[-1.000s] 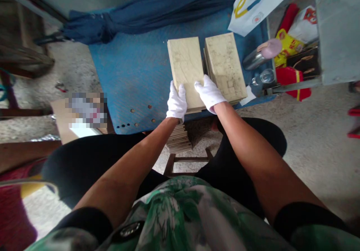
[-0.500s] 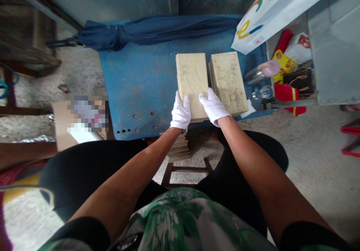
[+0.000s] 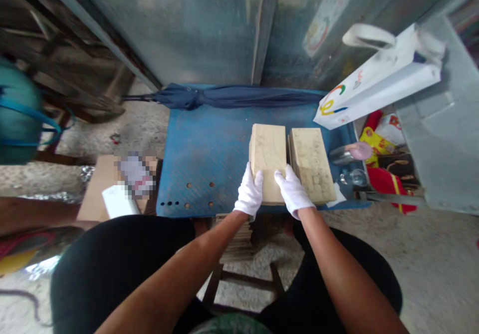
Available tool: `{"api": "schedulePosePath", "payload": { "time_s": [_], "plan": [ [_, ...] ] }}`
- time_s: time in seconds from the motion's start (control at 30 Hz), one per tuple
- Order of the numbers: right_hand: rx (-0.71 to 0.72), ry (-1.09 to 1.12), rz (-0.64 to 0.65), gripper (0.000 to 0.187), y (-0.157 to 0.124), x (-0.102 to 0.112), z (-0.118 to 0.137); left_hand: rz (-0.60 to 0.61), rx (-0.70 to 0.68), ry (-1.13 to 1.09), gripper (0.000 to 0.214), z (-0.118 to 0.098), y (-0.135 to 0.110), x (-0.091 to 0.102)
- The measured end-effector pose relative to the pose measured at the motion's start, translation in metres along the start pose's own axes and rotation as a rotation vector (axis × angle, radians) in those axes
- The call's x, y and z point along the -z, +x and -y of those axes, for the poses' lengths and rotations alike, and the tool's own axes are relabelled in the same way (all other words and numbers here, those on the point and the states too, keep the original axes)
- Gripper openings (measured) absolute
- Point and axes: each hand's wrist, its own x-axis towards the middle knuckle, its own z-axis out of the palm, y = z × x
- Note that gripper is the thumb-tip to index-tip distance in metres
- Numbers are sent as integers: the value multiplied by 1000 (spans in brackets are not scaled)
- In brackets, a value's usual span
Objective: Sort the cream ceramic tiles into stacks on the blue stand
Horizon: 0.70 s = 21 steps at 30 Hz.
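With both palms pressed flat on it, I have my left hand (image 3: 249, 193) and right hand (image 3: 294, 193), in white cloth gloves, on the near end of the left stack (image 3: 268, 158) of thin pale wooden rectangles. Fingers are spread and lie on the top sheet, not curled round it; thumbs point inward, close to each other. That stack sits at the near edge of the blue table (image 3: 202, 149), a ribbed panel with a few round holes. The right stack (image 3: 312, 168), same pale grain, slightly fanned, lies just beside it, touching my right glove's side. Below the table edge, more sheets (image 3: 237, 241) sit piled on a wooden stool (image 3: 243, 279). Beyond the stacks: a metal flask (image 3: 346, 153) to the right, a folded navy umbrella (image 3: 232, 97) along the far edge, and a white paper bag (image 3: 377, 82) leaning over the table's far right corner.
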Motion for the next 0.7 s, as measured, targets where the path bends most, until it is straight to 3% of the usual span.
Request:
{"api": "schedulePosePath", "payload": {
  "time_s": [0.4,0.57,0.7],
  "plan": [
    [89,137,-7,58,12,-7,-12,62,-16,-156,66,5,6,0],
    [87,-28,-72,63,6,5,-9,71,23,71,61,18,-2,29],
    [141,-69,-112,69,-5,12,-17,13,38,190,57,45,-34,57]
  ]
}}
